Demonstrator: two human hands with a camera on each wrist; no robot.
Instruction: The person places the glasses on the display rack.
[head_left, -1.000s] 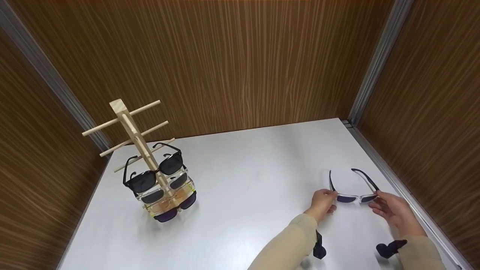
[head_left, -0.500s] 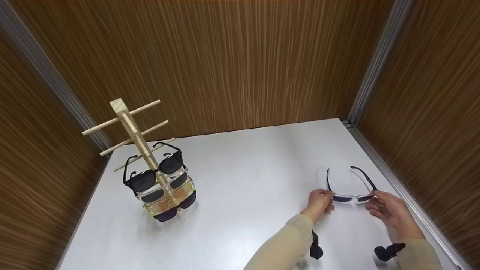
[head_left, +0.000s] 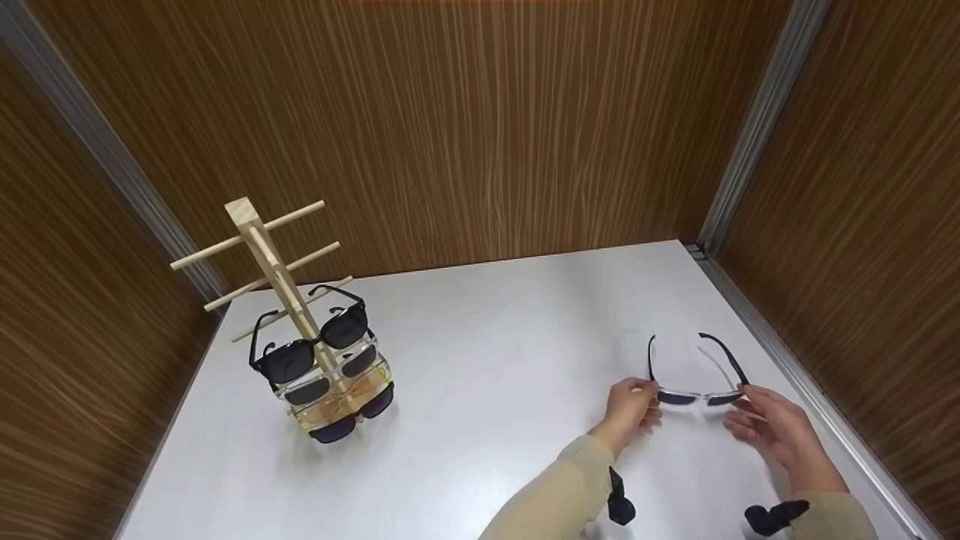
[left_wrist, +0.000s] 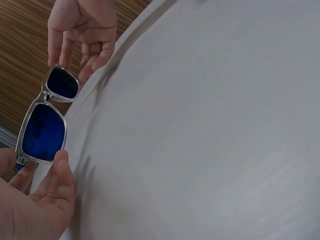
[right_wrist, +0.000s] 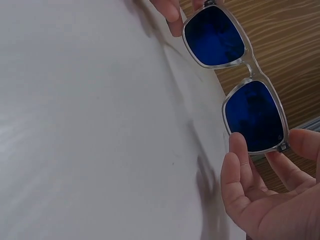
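Note:
Sunglasses (head_left: 679, 398) with a clear frame, dark blue lenses and black temples are held between both hands over the right part of the table. Their temples are spread and point away from the person. The left hand (head_left: 628, 407) pinches the left outer corner of the frame, by the hinge. At the opposite corner the right hand (head_left: 780, 427) grips the frame with thumb and fingers. Both wrist views show the mirrored blue lenses (left_wrist: 45, 131) from the front, with fingertips (right_wrist: 238, 143) touching the lower rim of one lens.
A wooden display stand (head_left: 281, 281) with crossbars rises at the left of the white table (head_left: 487, 375). Several pairs hang low on it, black sunglasses (head_left: 289, 362) uppermost. Brown wood-grain panels (head_left: 480, 135) enclose the table at the back and sides.
Both hands and the sunglasses have shifted slightly left. The frame has tipped a little, so less of the lenses shows in the head view. The stand stays in place.

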